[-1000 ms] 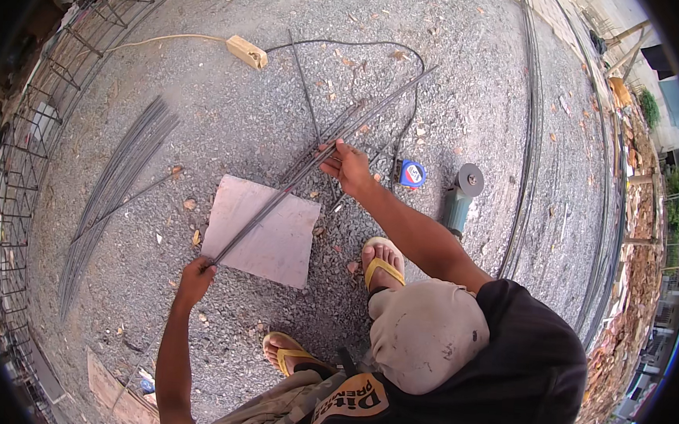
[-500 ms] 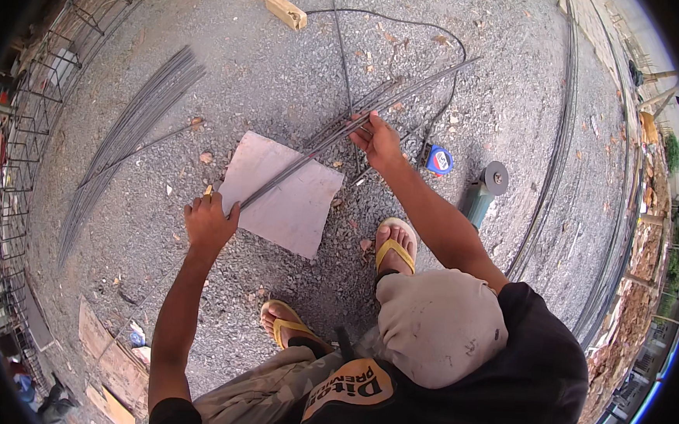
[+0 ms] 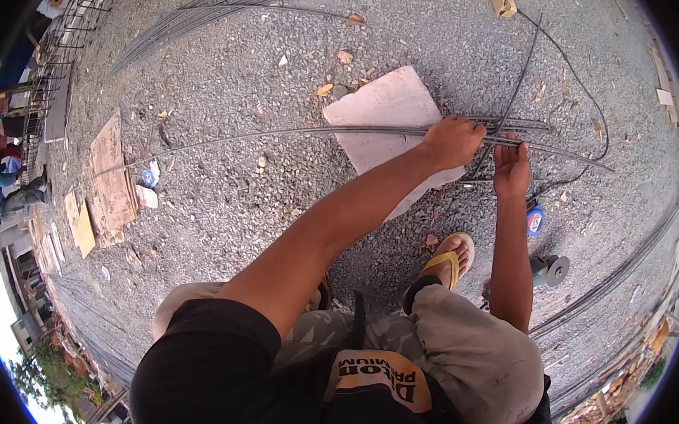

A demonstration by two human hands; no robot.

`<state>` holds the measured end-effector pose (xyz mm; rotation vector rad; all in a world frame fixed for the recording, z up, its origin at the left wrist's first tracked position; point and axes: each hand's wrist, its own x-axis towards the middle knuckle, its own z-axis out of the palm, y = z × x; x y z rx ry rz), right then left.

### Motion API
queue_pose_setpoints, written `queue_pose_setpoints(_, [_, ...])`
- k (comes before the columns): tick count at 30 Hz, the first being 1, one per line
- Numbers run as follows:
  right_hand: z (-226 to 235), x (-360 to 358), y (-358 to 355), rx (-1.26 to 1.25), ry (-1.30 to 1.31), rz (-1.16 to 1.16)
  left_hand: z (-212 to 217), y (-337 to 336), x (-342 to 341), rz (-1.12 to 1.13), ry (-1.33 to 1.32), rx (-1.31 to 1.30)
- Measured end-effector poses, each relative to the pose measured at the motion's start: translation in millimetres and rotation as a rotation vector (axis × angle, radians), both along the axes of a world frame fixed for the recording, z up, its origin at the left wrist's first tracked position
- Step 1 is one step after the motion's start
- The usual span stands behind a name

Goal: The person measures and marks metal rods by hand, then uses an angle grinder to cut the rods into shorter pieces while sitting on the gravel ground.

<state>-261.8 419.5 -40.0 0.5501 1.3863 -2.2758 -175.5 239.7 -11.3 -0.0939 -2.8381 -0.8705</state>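
Note:
My left hand [image 3: 454,141] is closed over thin steel rods [image 3: 383,130] above the right part of a pale square sheet on the gravel. Just to its right, my right hand [image 3: 512,168] grips the same rods from below, thumb and fingers closed round them. One long end runs left from my hands, past the pale sheet [image 3: 393,99], toward some boards. The other ends reach out to the right. More short rods [image 3: 516,123] lie just beyond my hands, with a single rod [image 3: 526,64] crossing near them.
A blue tape measure [image 3: 536,220] and an angle grinder [image 3: 550,270] lie to my right. A black cable [image 3: 570,67] curves from a tan block [image 3: 502,1]. Rod bundles lie at far left [image 3: 204,16] and right [image 3: 615,275]. Old boards [image 3: 112,175] and a seated person [image 3: 14,188] are left.
My left hand has moved from the rods' near end to beside my right hand. A long rod now stretches out left. The view has swung leftward.

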Motion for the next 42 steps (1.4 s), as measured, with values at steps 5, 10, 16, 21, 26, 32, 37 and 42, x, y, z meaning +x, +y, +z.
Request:
queue_pose_setpoints(5, [15,-2,-9,0.036,0.011,-0.001,13,0,7,0.07,0.036,0.056])
queue_pose_setpoints(10, [22,-4,-2,0.062,0.017,-0.003,23,6,-1,0.055,-0.112,0.051])
queue_pose_setpoints(16, [26,-7,-2,0.079,0.056,0.09,4,6,-8,0.098,-0.05,0.072])
queue_pose_setpoints(21, [53,55,26,0.724,0.227,0.473,3,4,-7,0.115,-0.109,0.022])
queue_pose_setpoints(26, [60,175,35,1.026,0.892,1.442,7,-1,-4,0.103,-0.219,0.09])
queue_pose_setpoints(32, [38,176,40,1.06,1.029,1.589,8,4,-4,0.075,-0.197,0.116])
queue_pose_setpoints(37, [106,116,2,0.853,0.294,1.923,8,-4,2,0.051,-0.259,0.142])
queue_pose_setpoints(42, [222,35,-133,0.692,0.877,1.522,3,6,-4,0.113,-0.181,0.219])
